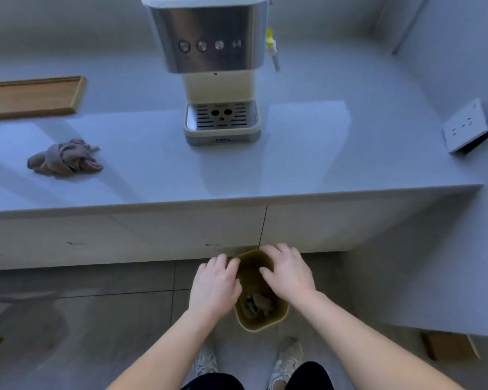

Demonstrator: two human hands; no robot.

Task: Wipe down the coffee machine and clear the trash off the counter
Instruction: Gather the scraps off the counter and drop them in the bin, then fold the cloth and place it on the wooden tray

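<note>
so going from the left: wooden tray (78,94) sits at the back edge of the counter (307,153), not really part of the job; in front of it is the cloth (65,160), scrunched in a heap and lying well apart from everything; that's soft, limp and basically weightless, so I'd just grab the middle of the bundle and shake it out flat before wiping; the coffee machine (209,40) stands mid-counter, stiff and probably fairly heavy, with a brushed steel front that looks slick, so I'd wipe it in place rather than shove it around; I'd guess the drip tray (221,118) grate is loose, and the steam wand (273,56) poking out on its side is the bit I'd go easy on; lower down, both hands are over the little bin (262,326) on the floor by the cabinet; left hand (214,285) has fingers curled at the rim, can't tell if it's actually pinching it; some trash (258,304) lies in the bottom; right hand (289,274) is bent over the opening, can't tell if it's holding anything either; bin looks like light plastic, take it by the rim; far right is a socket box (466,128)
</note>
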